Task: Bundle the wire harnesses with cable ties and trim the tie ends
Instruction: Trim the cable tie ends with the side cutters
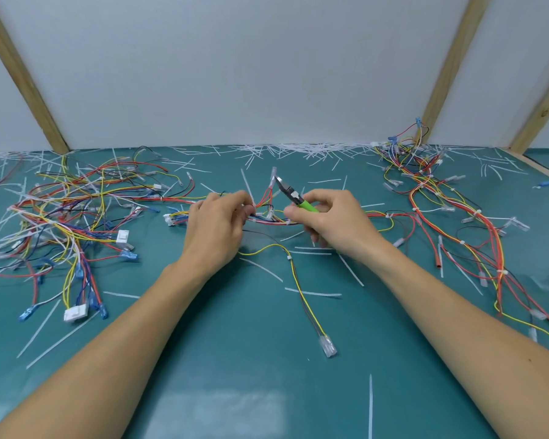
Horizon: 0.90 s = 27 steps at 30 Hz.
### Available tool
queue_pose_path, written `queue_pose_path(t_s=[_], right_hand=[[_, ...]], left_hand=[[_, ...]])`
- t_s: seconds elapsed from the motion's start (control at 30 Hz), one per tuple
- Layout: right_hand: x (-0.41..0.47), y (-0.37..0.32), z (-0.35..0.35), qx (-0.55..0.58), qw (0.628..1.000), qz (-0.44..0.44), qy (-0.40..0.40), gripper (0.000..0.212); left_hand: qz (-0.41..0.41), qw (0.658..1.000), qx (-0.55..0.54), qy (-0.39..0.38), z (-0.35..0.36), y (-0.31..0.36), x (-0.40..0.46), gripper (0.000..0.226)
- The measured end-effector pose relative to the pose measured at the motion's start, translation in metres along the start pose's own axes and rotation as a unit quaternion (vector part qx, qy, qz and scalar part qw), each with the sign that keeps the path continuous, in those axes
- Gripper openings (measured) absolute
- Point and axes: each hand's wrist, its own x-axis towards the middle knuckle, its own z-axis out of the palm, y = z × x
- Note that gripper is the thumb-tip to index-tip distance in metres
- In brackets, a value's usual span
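Gripping green cutters (293, 195), right hand (333, 221) is pinching harness (271, 218); left hand (216, 226) pinching it too; right pile (441, 198) tied, left pile (70, 210) waiting.

Bare mat (235, 343) between wire piles left (70, 213) and right (450, 210); backboard (235, 74) blocks beyond

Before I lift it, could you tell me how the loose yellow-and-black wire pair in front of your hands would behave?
The yellow-and-black wire pair would probably droop limply; it already lies in soft curves. It looks thin, so likely very light. Its clear terminal may swing.
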Motion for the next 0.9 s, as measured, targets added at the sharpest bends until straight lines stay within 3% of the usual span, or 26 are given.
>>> queue_pose_path(t_s=[0.1, 0.17, 0.33, 0.5, 0.63, 0.8, 0.9], right_hand=[[-0.002, -0.002, -0.003, -0.167, 0.970, -0.099, 0.144, 0.044], [-0.003, -0.005, -0.009, -0.253, 0.938, -0.149, 0.184, 0.050], [-0.001, -0.002, -0.021, -0.316, 0.926, -0.172, 0.116, 0.046], [0.003, 0.001, -0.023, -0.327, 0.923, -0.188, 0.072, 0.043], [0.004, 0.003, -0.026, -0.332, 0.922, -0.186, 0.071, 0.039], [0.005, 0.004, -0.026, -0.332, 0.923, -0.183, 0.067, 0.040], [0.005, 0.005, -0.025, -0.327, 0.926, -0.177, 0.063, 0.040]], left_hand=[[0.000, 0.999, -0.047, 0.019, -0.005, -0.003, 0.003, 0.014], [0.014, 0.998, -0.062, 0.013, -0.006, -0.003, 0.003, 0.015], [0.065, 0.994, -0.080, -0.037, -0.004, -0.003, 0.000, 0.016], [0.039, 0.985, -0.148, -0.077, -0.004, -0.006, 0.001, 0.018], [0.011, 0.984, -0.165, -0.069, -0.004, -0.005, 0.002, 0.024], [-0.023, 0.969, -0.241, -0.047, -0.007, -0.004, 0.004, 0.012], [-0.004, 0.974, -0.220, -0.046, -0.007, -0.004, 0.003, 0.015]])
